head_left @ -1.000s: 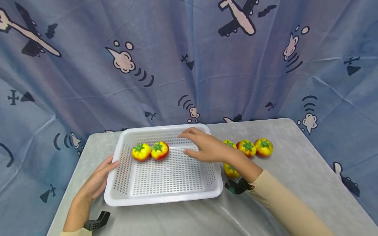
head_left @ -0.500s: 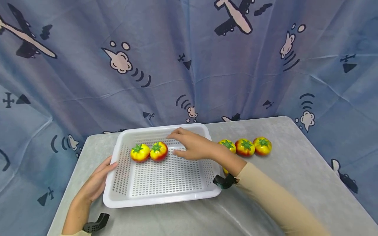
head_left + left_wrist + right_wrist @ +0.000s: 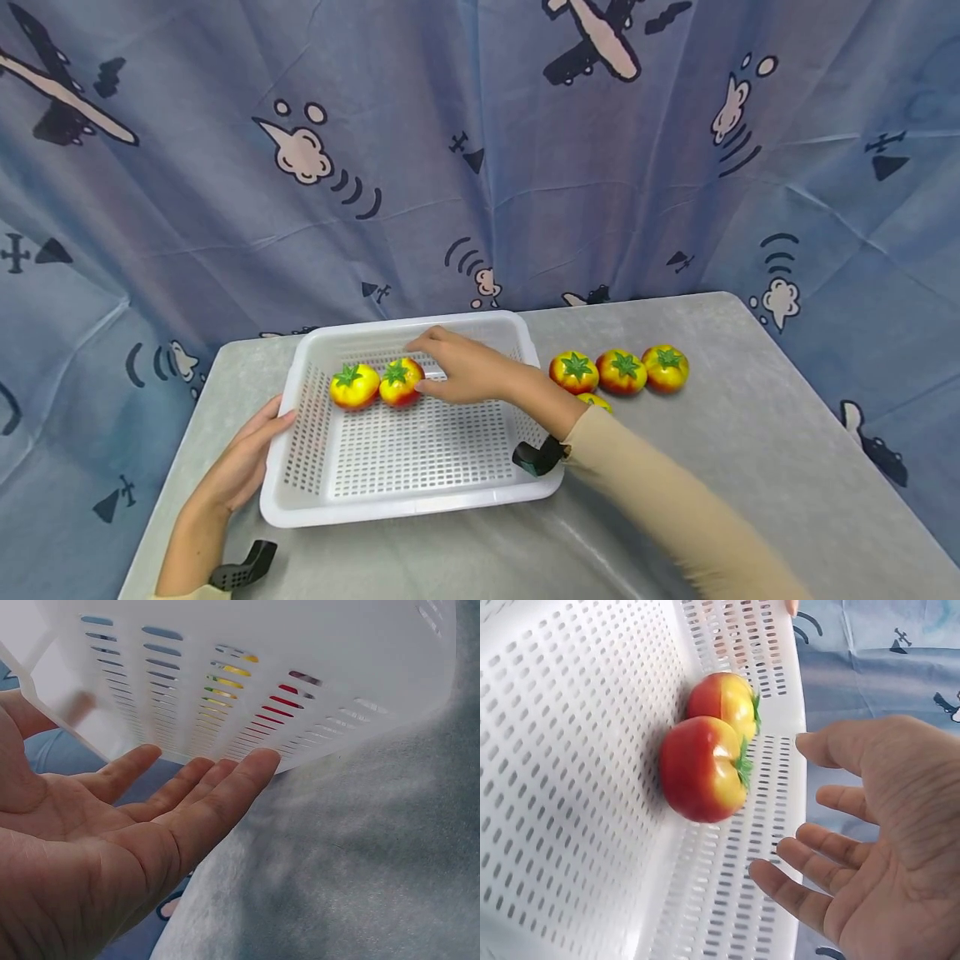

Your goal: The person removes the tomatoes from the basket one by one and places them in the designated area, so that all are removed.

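A white perforated plastic basket (image 3: 435, 467) stands on the table, with two red-and-yellow tomatoes inside: the left tomato (image 3: 354, 387) and the right tomato (image 3: 401, 383), side by side. My left hand (image 3: 243, 458) holds the basket's left side, thumb over the rim; in the left wrist view the fingers (image 3: 232, 787) lie along the outer wall. Over the basket my right hand (image 3: 468, 367) hovers beside the right tomato, thumb and fingers spread around its near side. From the right wrist, a gap shows between that hand (image 3: 877, 862) and the nearer tomato (image 3: 701, 769).
Right of the basket, several more tomatoes sit on the grey table (image 3: 750, 467): a back row including one tomato (image 3: 621, 372), and another tomato (image 3: 596, 402) partly hidden by the right forearm. A blue patterned curtain (image 3: 420, 167) hangs behind the table.
My right hand has moved left across the basket to the right tomato. The left hand keeps its hold on the basket, and the tomatoes have stayed in place.
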`<state>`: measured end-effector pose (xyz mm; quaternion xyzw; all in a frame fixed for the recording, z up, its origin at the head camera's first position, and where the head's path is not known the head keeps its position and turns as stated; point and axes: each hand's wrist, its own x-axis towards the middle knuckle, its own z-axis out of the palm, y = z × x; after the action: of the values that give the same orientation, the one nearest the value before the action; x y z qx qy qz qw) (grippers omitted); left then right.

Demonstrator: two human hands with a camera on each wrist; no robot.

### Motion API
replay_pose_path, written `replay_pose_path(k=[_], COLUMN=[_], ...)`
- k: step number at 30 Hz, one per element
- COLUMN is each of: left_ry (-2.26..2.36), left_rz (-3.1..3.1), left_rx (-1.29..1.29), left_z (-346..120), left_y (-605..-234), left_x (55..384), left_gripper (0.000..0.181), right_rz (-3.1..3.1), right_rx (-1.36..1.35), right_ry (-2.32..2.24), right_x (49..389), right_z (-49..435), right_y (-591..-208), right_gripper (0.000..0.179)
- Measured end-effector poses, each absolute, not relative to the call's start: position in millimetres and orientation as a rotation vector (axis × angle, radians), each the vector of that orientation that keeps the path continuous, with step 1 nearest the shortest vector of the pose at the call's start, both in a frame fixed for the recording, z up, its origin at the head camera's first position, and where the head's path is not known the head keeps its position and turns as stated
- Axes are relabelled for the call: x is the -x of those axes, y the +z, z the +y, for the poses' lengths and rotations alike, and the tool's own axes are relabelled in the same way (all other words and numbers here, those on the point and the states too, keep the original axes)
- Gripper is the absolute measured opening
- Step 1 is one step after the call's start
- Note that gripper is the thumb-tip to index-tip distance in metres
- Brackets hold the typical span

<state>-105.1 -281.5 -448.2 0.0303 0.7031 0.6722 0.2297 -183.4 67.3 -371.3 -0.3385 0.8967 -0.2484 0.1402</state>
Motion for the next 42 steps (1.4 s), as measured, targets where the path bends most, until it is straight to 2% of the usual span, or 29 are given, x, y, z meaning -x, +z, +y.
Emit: replay_pose_path(k=[23,31,42], left_ry=[1.856,1.855,1.858], left_rz=[1.933,1.94,1.944], left_rx=[-0.078,-0.084,-0.088], left_z=[-280.4,-281.8,-280.8], left_y=[-448.5,-450.4,-450.9], left_x=[105.4,103.6,104.3], left_gripper=[0.072,0.071,0.071], right_rz=[2.66,2.671,2.697], right_rx=[0.841,0.749,0.782], right_ry=[-0.533,-0.526,-0.429], right_x=[194.0,190.2,186.4], right_z=[24.0,15.3,11.2], right_y=[-400.4,-408.9,-409.5], right_gripper=[0.058,0.072,0.074])
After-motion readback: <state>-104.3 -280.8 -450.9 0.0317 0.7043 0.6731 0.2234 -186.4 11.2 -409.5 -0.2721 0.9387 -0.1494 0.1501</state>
